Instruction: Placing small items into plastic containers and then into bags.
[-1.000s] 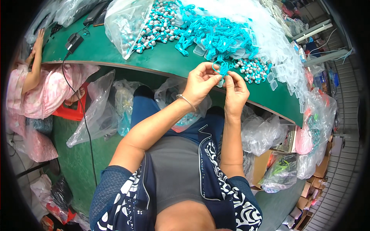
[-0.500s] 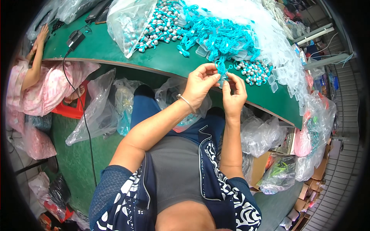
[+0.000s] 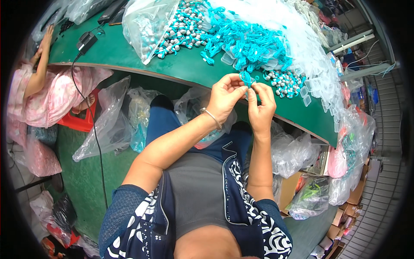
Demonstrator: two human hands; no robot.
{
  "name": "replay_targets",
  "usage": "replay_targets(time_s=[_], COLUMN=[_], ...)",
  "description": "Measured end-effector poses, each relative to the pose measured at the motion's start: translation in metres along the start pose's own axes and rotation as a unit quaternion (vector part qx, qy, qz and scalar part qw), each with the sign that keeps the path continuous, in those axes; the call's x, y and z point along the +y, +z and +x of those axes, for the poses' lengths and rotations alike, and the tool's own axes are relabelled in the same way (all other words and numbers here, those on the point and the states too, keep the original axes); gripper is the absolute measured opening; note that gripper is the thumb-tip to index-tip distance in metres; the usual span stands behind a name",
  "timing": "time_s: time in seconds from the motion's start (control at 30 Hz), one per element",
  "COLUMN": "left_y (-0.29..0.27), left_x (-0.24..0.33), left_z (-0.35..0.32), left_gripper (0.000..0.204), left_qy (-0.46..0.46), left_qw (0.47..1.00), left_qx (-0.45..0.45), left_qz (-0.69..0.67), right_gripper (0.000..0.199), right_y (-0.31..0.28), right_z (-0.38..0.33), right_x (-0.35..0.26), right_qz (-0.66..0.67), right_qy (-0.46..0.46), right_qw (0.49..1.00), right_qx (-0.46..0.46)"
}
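Item: turquoise cord loop (image 3: 246, 79), held above the green bench (image 3: 129, 52) edge, between both hands. Left hand (image 3: 225, 96) fingers pinch its left side; right hand (image 3: 261, 103) fingers pinch just right (touching). Long axis unclear.

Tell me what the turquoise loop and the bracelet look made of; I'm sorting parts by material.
Loop, pinched between left hand and right hand: probably soft cord or rubbery plastic, matte, bending freely. Bracelet: likely metal, thin, silvery, with a shine.

left hand (image 3: 225, 96) and right hand (image 3: 262, 105) pinch a turquoise cord (image 3: 246, 79) — over the green table (image 3: 129, 54).
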State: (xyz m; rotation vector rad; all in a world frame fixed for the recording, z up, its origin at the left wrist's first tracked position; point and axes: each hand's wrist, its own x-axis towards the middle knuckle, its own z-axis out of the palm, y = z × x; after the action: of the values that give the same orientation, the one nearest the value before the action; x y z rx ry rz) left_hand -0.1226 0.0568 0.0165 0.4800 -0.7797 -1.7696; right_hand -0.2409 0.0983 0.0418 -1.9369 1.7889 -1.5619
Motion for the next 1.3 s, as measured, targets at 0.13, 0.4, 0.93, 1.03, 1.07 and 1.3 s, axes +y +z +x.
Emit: replay_targets(time_s=[0.13,0.4,0.93,1.03,1.07,1.3], left_y=[-0.001,-0.021,-0.012,-0.018,-0.017,-0.011], left_x=[0.008,0.006,0.009,0.009,0.01,0.006], left_z=[-0.001,0.024,0.019,0.02,0.019,0.01], left_gripper=[0.039,0.042,0.039,0.038,0.038,0.04], left_qy=[-0.038,0.082,-0.039,-0.048,-0.065,-0.106], left_qw=[0.999,0.959,0.996,0.996,0.996,0.987], left_qx=[-0.01,-0.081,-0.048,-0.046,-0.049,-0.053], left_qz=[0.037,0.261,0.068,0.054,0.022,-0.107], right_gripper=[0.012,0.006,0.02,0.014,0.014,0.011], right_y=[0.002,-0.01,-0.001,-0.001,-0.002,0.006], right_z=[0.001,0.014,0.017,0.017,0.017,0.001], right_x=[0.007,0.013,0.014,0.011,0.01,0.018], right_qz=[0.03,0.014,-0.07,-0.031,-0.019,0.128], right_qy=[0.006,0.04,-0.071,-0.05,-0.037,0.082], right_qw=[1.0,0.996,0.995,0.998,0.999,0.988], right_qx=[0.004,-0.073,-0.023,-0.018,-0.018,-0.026])
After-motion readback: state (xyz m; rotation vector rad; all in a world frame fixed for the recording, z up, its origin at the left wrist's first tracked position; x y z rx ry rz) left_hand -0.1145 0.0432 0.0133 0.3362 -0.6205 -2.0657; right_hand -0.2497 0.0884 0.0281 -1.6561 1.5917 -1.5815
